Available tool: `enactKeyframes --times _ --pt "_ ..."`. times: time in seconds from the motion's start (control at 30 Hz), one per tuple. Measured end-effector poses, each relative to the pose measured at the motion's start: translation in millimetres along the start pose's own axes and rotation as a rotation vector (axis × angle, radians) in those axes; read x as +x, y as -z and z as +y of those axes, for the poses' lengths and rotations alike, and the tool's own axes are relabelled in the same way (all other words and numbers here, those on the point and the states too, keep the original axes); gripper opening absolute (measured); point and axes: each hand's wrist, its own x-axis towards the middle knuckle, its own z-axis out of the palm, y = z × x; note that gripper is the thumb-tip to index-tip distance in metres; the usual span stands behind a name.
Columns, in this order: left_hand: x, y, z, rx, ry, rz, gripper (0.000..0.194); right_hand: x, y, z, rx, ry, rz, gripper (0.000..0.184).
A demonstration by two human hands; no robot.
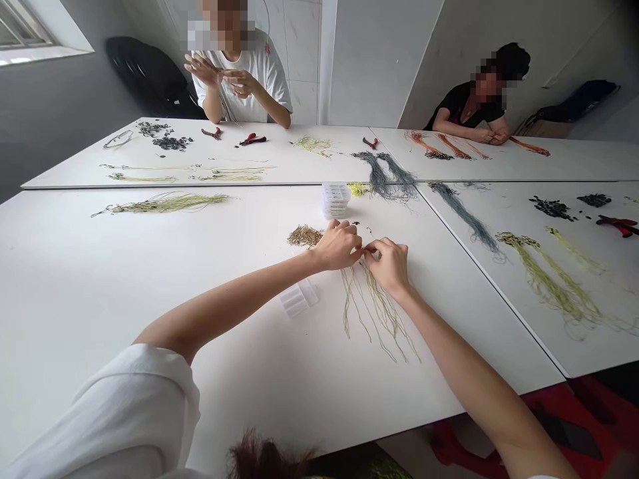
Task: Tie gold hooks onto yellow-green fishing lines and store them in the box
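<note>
Arms stretched out over the white tabletop (pixel 84 279), loads of bare room on the near side. Left hand (pixel 337 245) and right hand (pixel 389 266) are pinched tight on thin olive cords (pixel 377 309), which trail toward the near edge.

Four white tables (pixel 150 372) stand pushed together, carrying four pairs of red-handled steel pliers (pixel 252 139), one stack of clear plastic compartment boxes (pixel 335 200) and one single clear box (pixel 298 297). Two seated people (pixel 239 80) sit opposite these two bare hands (pixel 349 247).
</note>
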Motion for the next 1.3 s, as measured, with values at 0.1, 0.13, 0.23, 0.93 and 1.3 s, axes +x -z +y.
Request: enactKeyframes --times 0.1,0.13,0.23,0.93,1.3 --pt "-1.5 -4.1 4.7 -0.026 0.060 -0.016 0.027 0.4 0.0 0.5 -0.001 -0.005 0.005 0.013" --pt "-1.4 -5.4 5.9 -0.035 0.077 -0.021 0.027 0.6 0.1 0.7 0.000 -0.007 0.006 0.013" --pt "-0.4 -8.8 8.2 -0.070 0.120 -0.029 0.027 0.7 0.5 0.9 0.003 -0.008 0.006 0.013" --pt "-7.3 3.0 11.1 -0.696 0.482 0.110 0.023 5.2 9.1 9.9 0.405 -0.241 0.071 0.012" --pt "-6.7 16.1 21.8 -1.163 0.537 0.114 0.025 3.7 35.8 1.3 0.932 -0.389 -0.005 0.015"
